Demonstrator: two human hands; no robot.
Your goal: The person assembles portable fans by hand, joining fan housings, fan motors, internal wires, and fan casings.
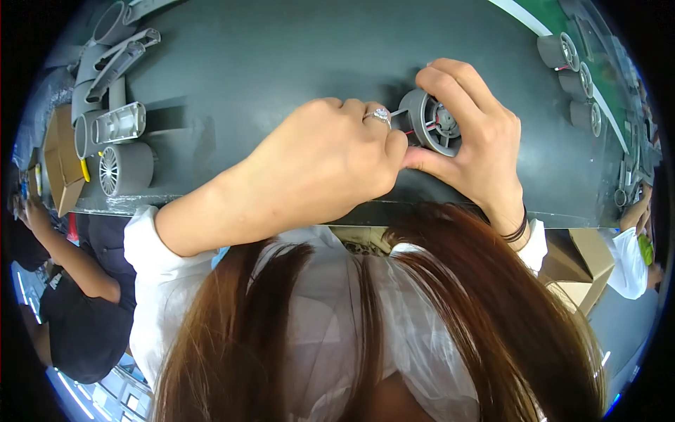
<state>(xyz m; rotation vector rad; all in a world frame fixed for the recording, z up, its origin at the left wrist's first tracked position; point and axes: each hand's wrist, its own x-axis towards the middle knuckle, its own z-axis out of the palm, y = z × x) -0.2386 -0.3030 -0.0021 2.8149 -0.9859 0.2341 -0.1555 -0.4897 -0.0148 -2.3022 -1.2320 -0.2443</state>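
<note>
Hair [492, 302] is hanging close, right hand [481, 123] is clasping the fan [424, 118] over the table [232, 77], left hand [348, 151] (curled, any pinch hidden) is seemingly working its side, next move likely needing a steady hold.

On the head cam I get a white top [320, 309], thin cloth, slightly sheer, creased down the front. The left sleeve [162, 302] is white too, loose, ends partway along the forearm, edge looks turned back. I only get a sliver of the right sleeve [536, 246], same white. The hair [485, 302] is long, straight, dark brown going reddish, hangs in separate locks over the top. I read the left hand [351, 144] as bare bar one ring [380, 114]: silver-coloured, shiny stone. Thin dark band [518, 226] at the right wrist, looks multi-strand; can't tell material.
</note>
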